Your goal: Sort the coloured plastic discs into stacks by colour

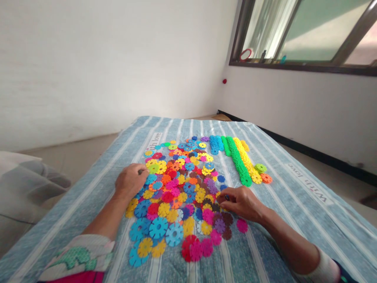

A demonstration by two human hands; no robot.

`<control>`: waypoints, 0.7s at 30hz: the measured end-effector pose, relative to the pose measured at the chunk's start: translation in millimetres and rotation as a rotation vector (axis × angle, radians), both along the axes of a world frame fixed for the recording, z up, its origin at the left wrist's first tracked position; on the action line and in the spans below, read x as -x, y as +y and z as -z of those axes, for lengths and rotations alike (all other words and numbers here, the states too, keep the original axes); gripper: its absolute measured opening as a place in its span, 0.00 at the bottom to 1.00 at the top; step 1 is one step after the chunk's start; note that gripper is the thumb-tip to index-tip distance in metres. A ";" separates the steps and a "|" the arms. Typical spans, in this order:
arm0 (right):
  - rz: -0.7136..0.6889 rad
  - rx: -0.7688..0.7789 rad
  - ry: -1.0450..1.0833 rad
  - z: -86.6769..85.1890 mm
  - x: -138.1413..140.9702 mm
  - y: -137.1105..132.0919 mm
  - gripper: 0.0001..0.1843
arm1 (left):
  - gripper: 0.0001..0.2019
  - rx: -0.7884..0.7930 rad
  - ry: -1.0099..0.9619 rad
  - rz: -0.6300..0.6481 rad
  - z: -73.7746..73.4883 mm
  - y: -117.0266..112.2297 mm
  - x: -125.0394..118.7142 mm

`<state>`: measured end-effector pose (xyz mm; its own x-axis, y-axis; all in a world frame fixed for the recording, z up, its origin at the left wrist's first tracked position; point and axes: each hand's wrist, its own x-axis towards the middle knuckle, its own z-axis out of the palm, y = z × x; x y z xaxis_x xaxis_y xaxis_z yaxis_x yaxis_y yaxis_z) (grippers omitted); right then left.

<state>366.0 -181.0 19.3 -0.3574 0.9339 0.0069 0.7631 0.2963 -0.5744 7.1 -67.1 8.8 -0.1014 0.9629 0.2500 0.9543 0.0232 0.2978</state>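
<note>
A heap of flat plastic snowflake discs [176, 188] in many colours lies spread over a blue striped cloth [294, 204]. My left hand [131, 181] rests on the heap's left edge, fingers curled down onto the discs beside a lime green disc [153, 168]. My right hand [241, 202] sits at the heap's right edge, thumb and fingers pinched together on a small dark piece I cannot make out. Behind it lie sorted rows of joined discs: a blue row [215, 144], a green row [238, 161] and a yellow row [247, 159].
An orange disc [266, 178] and a green disc [260, 168] lie loose by the rows' near end. The cloth covers a bed-like surface reaching toward a white wall. A window [306, 31] is at the upper right. Grey fabric [26, 184] lies at the left.
</note>
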 end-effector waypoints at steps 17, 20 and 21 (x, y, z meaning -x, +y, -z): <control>0.088 -0.057 -0.076 2.7 -6.2 4.3 0.09 | 0.16 -0.003 0.001 -0.005 -1.5 -0.6 -0.1; 0.026 0.019 -0.114 -5.8 -3.8 -0.3 0.06 | 0.16 0.002 0.005 0.001 -1.7 -1.0 0.1; 0.021 0.040 -0.120 -7.2 -3.8 -0.9 0.06 | 0.15 0.001 0.004 0.004 -1.5 -0.9 0.1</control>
